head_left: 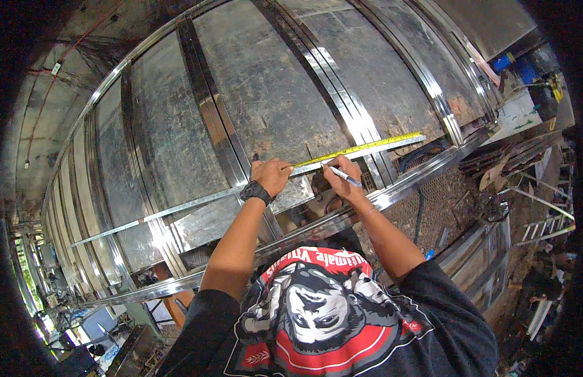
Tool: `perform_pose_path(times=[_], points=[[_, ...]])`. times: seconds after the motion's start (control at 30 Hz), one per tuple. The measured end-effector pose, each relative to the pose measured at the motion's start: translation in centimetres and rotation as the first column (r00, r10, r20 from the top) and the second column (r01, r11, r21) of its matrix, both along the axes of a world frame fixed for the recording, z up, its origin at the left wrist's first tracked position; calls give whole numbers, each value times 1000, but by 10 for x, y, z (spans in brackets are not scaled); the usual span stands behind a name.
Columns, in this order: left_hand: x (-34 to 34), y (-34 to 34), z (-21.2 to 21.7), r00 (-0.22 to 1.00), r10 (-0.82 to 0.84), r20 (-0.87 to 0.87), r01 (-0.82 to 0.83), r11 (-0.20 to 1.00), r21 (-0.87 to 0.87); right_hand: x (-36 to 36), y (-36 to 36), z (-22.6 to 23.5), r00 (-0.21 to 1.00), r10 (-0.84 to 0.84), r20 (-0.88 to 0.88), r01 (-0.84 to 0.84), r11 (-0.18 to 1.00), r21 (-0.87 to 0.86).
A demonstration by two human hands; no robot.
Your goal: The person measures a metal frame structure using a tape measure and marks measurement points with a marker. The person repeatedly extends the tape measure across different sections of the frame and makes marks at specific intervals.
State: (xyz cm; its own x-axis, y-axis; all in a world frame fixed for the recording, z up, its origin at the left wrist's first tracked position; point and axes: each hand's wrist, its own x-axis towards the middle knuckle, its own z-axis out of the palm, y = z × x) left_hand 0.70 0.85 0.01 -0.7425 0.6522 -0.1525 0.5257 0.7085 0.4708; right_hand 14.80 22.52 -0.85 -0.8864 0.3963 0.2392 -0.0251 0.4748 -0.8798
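My left hand (pixel 270 176), with a black watch (pixel 255 191) on its wrist, pinches one end of a yellow tape measure (pixel 367 146). The blade runs off to the right along a long, narrow metal strip (pixel 178 208). Just right of it, my right hand (pixel 343 181) grips a white marker pen (pixel 343 175), its tip down at the strip's edge beside the tape. The strip lies slantwise across several shiny metal channels (pixel 225 135). My fingers partly cover both the tape end and the strip.
Dark, scuffed sheets (pixel 260 81) lie beneath the channels. A shiny frame rail (pixel 392 196) runs along the near side. Stacked boards (pixel 517 154) and a small ladder (pixel 545 229) stand at the right. Gaps between the near channels open onto the cluttered ground below.
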Motion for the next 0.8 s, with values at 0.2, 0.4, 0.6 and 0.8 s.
perform_pose_path(times=[0.2,0.4,0.6,0.8], points=[[0,-2,-6,1000,5,-9,-5,1000,-1,-1,-2,3,1000,4,1,-4,1000,-21],[0,-2,-1,1000,-10,-3,10,1000,-16,-1,-1,3,1000,8,-13,-8,1000,16],[-1,-1,2,1000,-29,-8,28,999,-41,15,-1,9,976,-162,148,189,963,-194],[0,-1,0,1000,-25,-10,25,1000,-12,61,-2,13,935,-348,68,354,924,-146]])
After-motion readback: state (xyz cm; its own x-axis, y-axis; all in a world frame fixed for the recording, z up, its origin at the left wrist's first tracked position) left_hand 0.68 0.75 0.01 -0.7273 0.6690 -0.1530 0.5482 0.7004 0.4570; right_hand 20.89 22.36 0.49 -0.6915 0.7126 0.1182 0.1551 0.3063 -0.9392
